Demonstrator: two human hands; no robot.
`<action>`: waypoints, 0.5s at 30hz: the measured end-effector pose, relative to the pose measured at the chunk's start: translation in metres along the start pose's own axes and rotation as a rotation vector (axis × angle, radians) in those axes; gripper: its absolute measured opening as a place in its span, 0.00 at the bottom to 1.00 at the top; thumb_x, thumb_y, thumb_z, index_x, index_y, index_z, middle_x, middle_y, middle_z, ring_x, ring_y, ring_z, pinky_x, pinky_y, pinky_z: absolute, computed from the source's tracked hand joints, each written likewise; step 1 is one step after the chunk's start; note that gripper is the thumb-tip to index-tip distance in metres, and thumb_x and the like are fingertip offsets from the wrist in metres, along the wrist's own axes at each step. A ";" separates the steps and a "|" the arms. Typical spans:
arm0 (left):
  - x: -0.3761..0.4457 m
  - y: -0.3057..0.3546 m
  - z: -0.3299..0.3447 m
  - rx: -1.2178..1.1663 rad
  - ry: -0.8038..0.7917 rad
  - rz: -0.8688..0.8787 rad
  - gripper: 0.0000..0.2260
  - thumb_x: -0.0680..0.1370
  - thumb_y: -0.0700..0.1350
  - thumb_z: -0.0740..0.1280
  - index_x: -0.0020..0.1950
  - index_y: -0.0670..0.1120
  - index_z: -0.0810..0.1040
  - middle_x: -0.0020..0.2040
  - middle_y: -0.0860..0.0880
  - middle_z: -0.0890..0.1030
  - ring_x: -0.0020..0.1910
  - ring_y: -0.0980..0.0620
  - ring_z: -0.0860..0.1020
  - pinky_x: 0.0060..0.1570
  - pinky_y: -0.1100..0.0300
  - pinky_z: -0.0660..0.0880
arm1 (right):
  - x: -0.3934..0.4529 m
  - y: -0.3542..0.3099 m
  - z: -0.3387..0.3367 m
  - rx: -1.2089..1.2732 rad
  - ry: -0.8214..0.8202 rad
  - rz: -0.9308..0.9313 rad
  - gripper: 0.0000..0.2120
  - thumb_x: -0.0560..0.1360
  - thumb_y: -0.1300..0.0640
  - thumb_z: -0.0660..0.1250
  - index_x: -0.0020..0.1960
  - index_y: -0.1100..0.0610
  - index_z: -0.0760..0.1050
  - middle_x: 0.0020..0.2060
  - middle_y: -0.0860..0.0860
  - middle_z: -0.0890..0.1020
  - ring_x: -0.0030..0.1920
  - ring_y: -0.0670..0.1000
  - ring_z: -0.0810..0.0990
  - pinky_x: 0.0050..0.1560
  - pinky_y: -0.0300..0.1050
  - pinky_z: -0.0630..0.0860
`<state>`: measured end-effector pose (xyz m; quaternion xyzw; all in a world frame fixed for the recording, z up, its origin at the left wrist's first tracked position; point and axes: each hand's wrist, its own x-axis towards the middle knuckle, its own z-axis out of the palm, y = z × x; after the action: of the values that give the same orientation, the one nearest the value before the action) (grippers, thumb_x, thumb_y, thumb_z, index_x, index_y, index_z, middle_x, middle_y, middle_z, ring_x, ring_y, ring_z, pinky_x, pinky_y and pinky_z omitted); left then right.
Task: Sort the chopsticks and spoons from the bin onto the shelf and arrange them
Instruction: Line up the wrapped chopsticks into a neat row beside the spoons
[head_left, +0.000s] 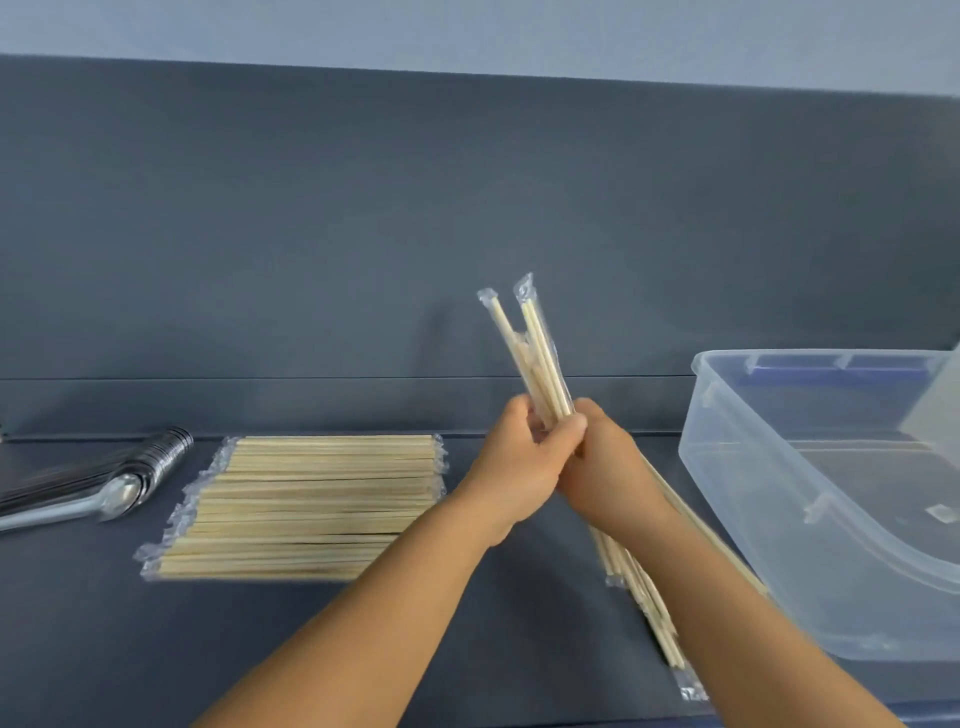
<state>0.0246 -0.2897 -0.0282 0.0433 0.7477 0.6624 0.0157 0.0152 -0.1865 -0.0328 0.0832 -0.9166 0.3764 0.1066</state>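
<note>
Both hands meet above the dark shelf (363, 639) and grip one bundle of plastic-wrapped wooden chopsticks (535, 353). My left hand (511, 467) wraps the bundle from the left, and my right hand (608, 467) holds it from the right. The bundle is tilted, its top ends pointing up and left, its lower ends running down to the right under my right forearm. A neat flat stack of wrapped chopsticks (317, 506) lies on the shelf to the left. Metal spoons (93, 483) lie stacked at the far left.
A clear plastic bin (810, 499) stands on the shelf at the right, close to my right arm; nothing shows inside it apart from a small label on its bottom. The shelf's dark back wall (467, 234) rises behind everything.
</note>
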 end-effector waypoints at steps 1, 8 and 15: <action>0.000 0.012 -0.001 -0.029 0.005 0.038 0.13 0.76 0.51 0.67 0.58 0.48 0.73 0.53 0.50 0.81 0.53 0.53 0.79 0.53 0.59 0.75 | 0.000 -0.008 -0.005 0.098 0.041 -0.028 0.02 0.74 0.59 0.64 0.44 0.56 0.71 0.32 0.46 0.77 0.33 0.47 0.75 0.31 0.40 0.69; -0.005 0.047 -0.016 0.004 -0.118 0.215 0.10 0.74 0.40 0.71 0.55 0.45 0.78 0.52 0.44 0.82 0.50 0.51 0.81 0.54 0.57 0.77 | -0.015 -0.032 -0.016 0.567 0.075 -0.119 0.13 0.74 0.66 0.64 0.43 0.49 0.79 0.32 0.36 0.82 0.38 0.34 0.80 0.37 0.27 0.73; -0.014 0.033 -0.018 0.083 -0.200 0.231 0.08 0.73 0.39 0.72 0.50 0.47 0.77 0.46 0.48 0.83 0.44 0.58 0.81 0.48 0.67 0.77 | -0.030 -0.009 0.011 0.532 -0.085 -0.056 0.06 0.67 0.61 0.70 0.40 0.52 0.76 0.33 0.50 0.81 0.36 0.44 0.80 0.37 0.38 0.77</action>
<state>0.0381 -0.3045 0.0062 0.1956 0.7593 0.6206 0.0120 0.0448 -0.1988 -0.0422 0.1493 -0.7864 0.5971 0.0528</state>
